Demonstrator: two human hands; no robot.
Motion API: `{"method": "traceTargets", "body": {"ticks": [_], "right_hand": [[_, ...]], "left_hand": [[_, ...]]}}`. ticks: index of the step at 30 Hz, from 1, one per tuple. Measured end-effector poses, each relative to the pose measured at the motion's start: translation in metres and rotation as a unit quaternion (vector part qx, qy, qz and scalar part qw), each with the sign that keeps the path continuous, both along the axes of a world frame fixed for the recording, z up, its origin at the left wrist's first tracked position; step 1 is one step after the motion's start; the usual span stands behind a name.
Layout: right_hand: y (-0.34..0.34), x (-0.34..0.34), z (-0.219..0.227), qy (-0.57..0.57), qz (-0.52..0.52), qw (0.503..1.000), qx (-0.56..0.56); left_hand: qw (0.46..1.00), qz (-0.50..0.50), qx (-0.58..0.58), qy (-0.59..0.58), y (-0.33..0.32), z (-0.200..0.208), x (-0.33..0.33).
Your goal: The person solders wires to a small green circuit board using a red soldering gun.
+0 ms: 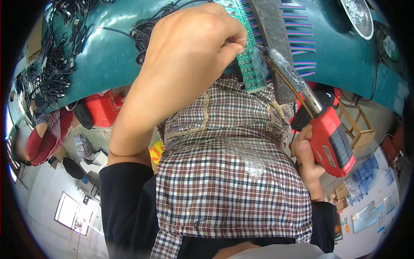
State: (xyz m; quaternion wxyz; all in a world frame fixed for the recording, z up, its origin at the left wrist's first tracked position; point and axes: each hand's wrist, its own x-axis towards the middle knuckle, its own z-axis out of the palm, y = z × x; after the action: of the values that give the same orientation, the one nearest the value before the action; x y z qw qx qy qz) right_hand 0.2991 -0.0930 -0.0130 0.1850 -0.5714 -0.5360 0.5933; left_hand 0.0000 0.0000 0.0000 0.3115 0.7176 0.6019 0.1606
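Observation:
My left hand [185, 56] reaches over the table with thumb and forefinger pinched together at the left edge of a green circuit board panel [252, 71]. What lies between those fingertips is too small to make out. In my right hand [306, 159] is a red soldering gun [330, 142] with a black grip. Its long metal barrel slants up to the left, and the tip is at the board's right side, close to my left fingertips. A dark heavy bar [278, 52] lies beside the board. Striped multicolour wires [302, 42] stick out to the right from beneath it.
Black cables [140, 32] lie coiled behind my left hand, and more are heaped on the green table [103, 56] at the left. A metal dish [360, 17] stands far right. A person in red [43, 140] sits at the left. Below the table are a red crate [103, 108] and a wooden stool [360, 127].

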Motion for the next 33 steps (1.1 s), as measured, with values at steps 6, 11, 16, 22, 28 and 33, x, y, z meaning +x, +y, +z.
{"method": "traceTargets", "body": {"ticks": [6,11,16,22,28,33], "right_hand": [[-0.001,-0.003,0.002,0.026,-0.019,0.999,0.032],[0.001,-0.01,0.002,0.057,-0.009,0.995,0.08],[-0.004,-0.014,-0.001,0.091,-0.068,0.991,0.075],[0.001,-0.017,-0.006,0.154,-0.101,0.978,0.101],[0.006,-0.023,-0.004,0.169,-0.105,0.975,0.096],[0.007,-0.028,0.001,0.156,-0.103,0.976,0.114]], "left_hand": [[1.0,-0.004,0.019,-0.018,0.002,-0.004,0.0],[0.995,0.026,0.097,-0.002,-0.016,-0.036,-0.003],[0.982,0.02,0.186,0.015,-0.021,-0.028,0.0],[0.883,0.39,0.258,-0.034,-0.046,-0.015,-0.061],[0.845,0.458,0.122,-0.248,-0.065,-0.04,-0.086],[0.809,0.406,0.143,-0.401,-0.054,-0.049,-0.081]]}}
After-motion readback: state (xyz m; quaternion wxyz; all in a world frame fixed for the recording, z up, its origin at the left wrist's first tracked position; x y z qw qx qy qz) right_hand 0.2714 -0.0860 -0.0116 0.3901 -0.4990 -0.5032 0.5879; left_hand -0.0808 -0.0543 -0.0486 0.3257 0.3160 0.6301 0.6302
